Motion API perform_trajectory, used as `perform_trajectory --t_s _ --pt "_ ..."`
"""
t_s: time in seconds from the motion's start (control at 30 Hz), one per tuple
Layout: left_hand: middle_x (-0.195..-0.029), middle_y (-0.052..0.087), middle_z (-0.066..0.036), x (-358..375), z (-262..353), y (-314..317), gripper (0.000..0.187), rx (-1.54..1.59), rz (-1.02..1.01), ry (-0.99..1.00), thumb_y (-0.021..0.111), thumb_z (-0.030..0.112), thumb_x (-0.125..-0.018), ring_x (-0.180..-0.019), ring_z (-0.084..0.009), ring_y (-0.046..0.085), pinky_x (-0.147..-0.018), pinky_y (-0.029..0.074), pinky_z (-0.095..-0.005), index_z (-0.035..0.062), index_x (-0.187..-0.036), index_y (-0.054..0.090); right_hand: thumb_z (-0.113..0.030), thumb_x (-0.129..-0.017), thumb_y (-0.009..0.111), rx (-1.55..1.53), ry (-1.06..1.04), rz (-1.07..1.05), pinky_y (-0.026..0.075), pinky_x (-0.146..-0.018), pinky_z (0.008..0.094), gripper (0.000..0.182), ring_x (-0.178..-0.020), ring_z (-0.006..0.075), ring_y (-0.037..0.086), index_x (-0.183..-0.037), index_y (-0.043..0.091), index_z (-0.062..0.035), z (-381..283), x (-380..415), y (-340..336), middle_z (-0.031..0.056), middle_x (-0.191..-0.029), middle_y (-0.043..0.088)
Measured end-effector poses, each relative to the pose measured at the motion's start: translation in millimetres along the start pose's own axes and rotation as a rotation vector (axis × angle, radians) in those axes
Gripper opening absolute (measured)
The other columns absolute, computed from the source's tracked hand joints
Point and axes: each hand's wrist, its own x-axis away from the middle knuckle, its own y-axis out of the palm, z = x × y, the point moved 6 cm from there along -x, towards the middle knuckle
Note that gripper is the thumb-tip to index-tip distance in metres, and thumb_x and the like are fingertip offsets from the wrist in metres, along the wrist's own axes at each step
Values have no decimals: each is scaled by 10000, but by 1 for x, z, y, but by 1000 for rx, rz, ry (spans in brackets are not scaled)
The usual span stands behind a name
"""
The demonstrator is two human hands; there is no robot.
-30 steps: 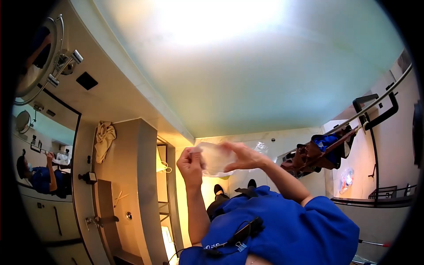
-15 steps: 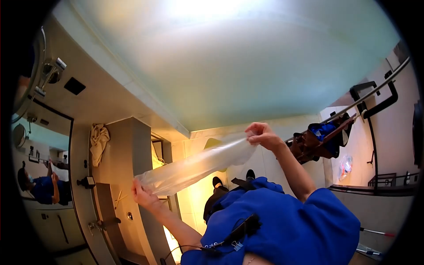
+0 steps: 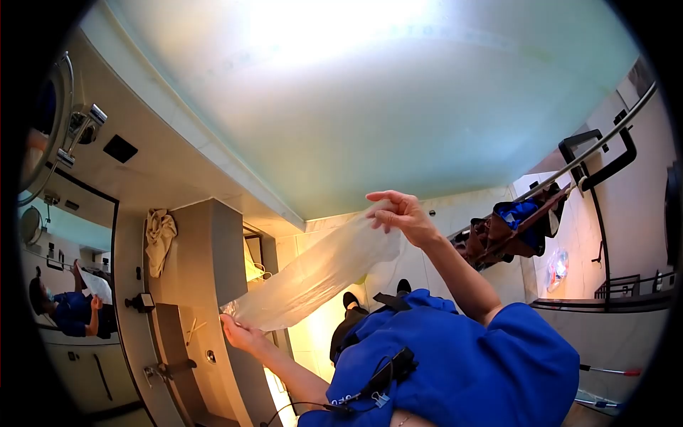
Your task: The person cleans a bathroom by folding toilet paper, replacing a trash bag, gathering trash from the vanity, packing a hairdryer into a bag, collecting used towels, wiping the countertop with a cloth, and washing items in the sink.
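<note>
A translucent plastic bag (image 3: 320,267), long and flattened, is stretched slantwise in front of my body. My left hand (image 3: 243,334) grips its lower left end, where the film bunches up. At the upper right end, my right hand (image 3: 404,217) has the film between thumb and fingers, with the index finger stretched out above. Below the right hand, the edge of the bag hangs loosely.
A frosted glass panel (image 3: 370,121) fills the view ahead. To the right, a brown bag with pockets (image 3: 509,226) hangs by a metal rail (image 3: 605,142). A beige cloth (image 3: 161,238) hangs at left, above a cabinet (image 3: 192,249). A clear bag (image 3: 558,269) lies beyond the doorway.
The bag has spread wider and sags more. My right hand has moved slightly left and up, its fingers more extended. My left hand has dropped a little.
</note>
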Motion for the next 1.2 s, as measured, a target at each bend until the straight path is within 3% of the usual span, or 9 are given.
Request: perform_trajectory --t_s 0.17,0.33,0.53,0.67,0.77,0.9,1.03,1.1,1.2 --pt "-972 561 -63 58 46 72 349 -997 2 791 732 156 -753 -944 -224 512 -840 406 -361 -1 -1020 570 -79 -778 696 262 8 10 458 -500 200 88 -569 68 574 -809 658 -5 18 -4 9 28 -690 640" --pt "-1089 589 -82 169 -19 206 549 -598 -1266 99 784 39 -614 -981 -168 564 -797 473 -297 10 -1119 572 -93 -776 702 378 69 -162 428 -457 194 135 -535 49 539 -720 632 7 32 2 61 3 -607 581" --pt "-706 632 -54 173 -55 200 173 -430 -1140 -98 687 -10 -765 -587 -88 580 -551 482 -205 -44 -927 634 -185 -812 679 14 201 -60 357 -402 207 293 -471 27 441 -632 542 1 27 23 51 -18 -496 478" --pt "-690 618 -50 183 -67 194 72 -418 -1131 -234 634 15 -822 -562 -93 561 -533 463 -206 -43 -865 627 -214 -799 700 608 -93 61 337 -396 208 340 -458 21 428 -602 504 -18 30 25 26 -33 -492 475" --pt "-709 619 -47 184 -76 191 66 -390 -1125 -226 620 19 -834 -622 -91 569 -560 463 -212 -44 -857 622 -217 -797 701 371 95 112 323 -390 206 330 -445 30 421 -610 503 -31 31 31 23 -35 -500 475" --pt "-763 637 -64 193 -76 196 71 -356 -1240 -92 663 37 -799 -719 -126 584 -674 471 -250 -18 -841 645 -186 -808 689 36 210 101 313 -388 203 260 -453 35 412 -652 517 -68 50 37 20 -44 -553 473" --pt "-809 645 -79 214 -24 213 110 -465 -1093 785 673 -37 -684 -775 -229 578 -706 473 -320 36 -763 649 -194 -803 700 -337 205 283 324 -409 197 256 -475 44 391 -649 505 -134 93 29 -5 -62 -575 431" --pt "-808 641 -74 226 -18 203 129 -476 -1051 816 657 -62 -668 -749 -250 564 -682 467 -317 37 -744 625 -226 -815 686 -294 146 451 252 -374 202 300 -431 34 353 -614 467 -182 108 15 -48 -80 -551 410" --pt "-848 646 -87 224 -39 183 68 -336 -1043 315 609 -49 -774 -723 -186 581 -662 476 -287 18 -784 599 -286 -819 682 -75 7 626 227 -379 184 293 -422 15 319 -635 496 -153 57 11 -77 -84 -527 387"
